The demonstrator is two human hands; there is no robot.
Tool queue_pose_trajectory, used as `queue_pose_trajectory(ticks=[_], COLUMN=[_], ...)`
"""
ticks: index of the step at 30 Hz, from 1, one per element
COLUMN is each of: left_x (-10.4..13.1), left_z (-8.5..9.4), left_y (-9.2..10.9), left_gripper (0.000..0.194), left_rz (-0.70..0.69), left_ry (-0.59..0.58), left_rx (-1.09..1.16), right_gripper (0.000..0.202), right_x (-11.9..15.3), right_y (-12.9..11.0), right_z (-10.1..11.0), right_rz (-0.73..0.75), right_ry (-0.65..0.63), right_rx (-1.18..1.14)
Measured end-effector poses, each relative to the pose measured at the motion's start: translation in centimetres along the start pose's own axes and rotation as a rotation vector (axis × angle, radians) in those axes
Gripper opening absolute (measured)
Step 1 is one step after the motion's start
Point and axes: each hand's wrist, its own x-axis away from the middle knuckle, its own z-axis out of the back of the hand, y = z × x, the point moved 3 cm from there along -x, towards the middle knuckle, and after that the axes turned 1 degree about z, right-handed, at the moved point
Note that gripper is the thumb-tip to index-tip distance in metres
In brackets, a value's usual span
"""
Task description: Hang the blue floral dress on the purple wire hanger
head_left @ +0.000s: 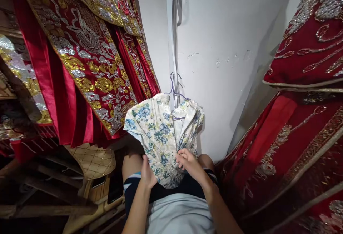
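Observation:
A short-sleeved white shirt (pixel 160 134) with blue, green and yellow flowers hangs in front of me, its collar and front partly open. A thin purple hanger (pixel 172 84) holds it up. At the front opening, my right hand (pixel 187 160) is closed in a pinch on the fabric edge, about mid-length. My left hand (pixel 148 175) grips the shirt's lower left side, thumb along the edge; its other fingers are mostly hidden behind the cloth. Toward the bottom, the shirt bunches between both hands, above my lap.
A pale vertical strip (pixel 173 30) runs down the white wall (pixel 219 26) behind the hanger. Red garments with gold and silver embroidery (pixel 88 48) hang at left, more red beaded garments (pixel 302 127) at right. Lower left stand a wooden frame (pixel 53 210) and a beige quilted piece (pixel 93 160).

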Motion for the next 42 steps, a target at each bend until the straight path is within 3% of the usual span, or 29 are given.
queue_pose_trajectory(ticks=[3, 7, 9, 13, 16, 18, 19, 21, 23, 25, 28, 30, 32, 35, 38, 40, 42], left_x=[1.1, 1.6, 1.3, 0.2, 0.4, 1.5, 2.1, 2.8, 2.6, 1.9, 0.5, -0.3, -0.9, -1.7, -2.4, -2.8, -3.2], left_z=[-2.2, -4.0, -3.8, -1.7, -0.2, -0.3, -0.8, -2.5, -4.2, -5.3, -6.0, -6.2, -6.1, -5.8, -5.7, -5.6, -5.6], left_y=[-0.8, -1.4, -1.7, -2.1, -0.8, 0.5, 1.1, 1.3, 0.8, -0.1, -0.6, -0.6, -0.7, -1.6, -3.1, -3.9, -4.0], left_gripper=[0.045, 0.044, 0.040, 0.031, 0.045, 0.058, 0.059, 0.050, 0.040, 0.034, 0.011, 0.011, 0.016, 0.016, 0.016, 0.017, 0.015], left_rz=[0.157, 0.140, 0.110, 0.053, -0.198, -0.474, -0.596, -0.709, -0.651, -0.530, -0.464, -0.482, -0.504, -0.495, -0.476, -0.468, -0.453], left_ry=[0.076, 0.214, 0.247, 0.331, 0.522, 0.639, 0.644, 0.470, 0.215, 0.082, 0.051, 0.013, -0.008, -0.026, -0.043, -0.049, -0.066], left_rx=[0.039, 0.058, 0.007, -0.126, -0.318, -0.510, -0.600, -0.733, -0.749, -0.702, -0.665, -0.695, -0.726, -0.746, -0.769, -0.781, -0.763], right_gripper=[0.026, 0.030, 0.032, 0.032, 0.030, 0.029, 0.028, 0.023, 0.017, 0.015, 0.018, 0.021, 0.023, 0.017, 0.012, 0.012, 0.012], right_x=[-0.3, 0.1, 0.3, 0.4, 0.2, 0.1, 0.1, 0.2, 0.4, 0.5, -0.2, -1.3, -3.1, -6.5, -9.3, -10.1, -10.0], right_y=[0.2, -0.6, -0.9, -0.9, -0.6, -0.5, -0.5, -0.9, -1.3, -1.6, -2.3, -3.7, -6.3, -12.1, -17.5, -19.5, -19.8], right_z=[-0.6, 0.5, 1.3, 1.5, 0.7, 0.2, -0.1, -0.6, -1.0, -1.4, -1.3, -0.6, 0.6, 2.3, 2.6, 1.9, 1.0], right_rz=[0.068, 0.113, 0.113, 0.109, 0.099, 0.086, 0.079, 0.078, 0.094, 0.097, 0.087, 0.082, 0.099, 0.219, 0.271, 0.308, 0.336], right_ry=[0.027, -0.043, -0.052, -0.080, -0.086, -0.057, -0.044, -0.037, -0.041, -0.044, -0.055, -0.033, 0.033, 0.125, 0.185, 0.197, 0.172], right_rx=[0.073, 0.164, 0.144, 0.039, -0.010, -0.032, -0.040, -0.047, -0.055, -0.069, -0.113, -0.166, -0.221, -0.281, -0.338, -0.356, -0.349])
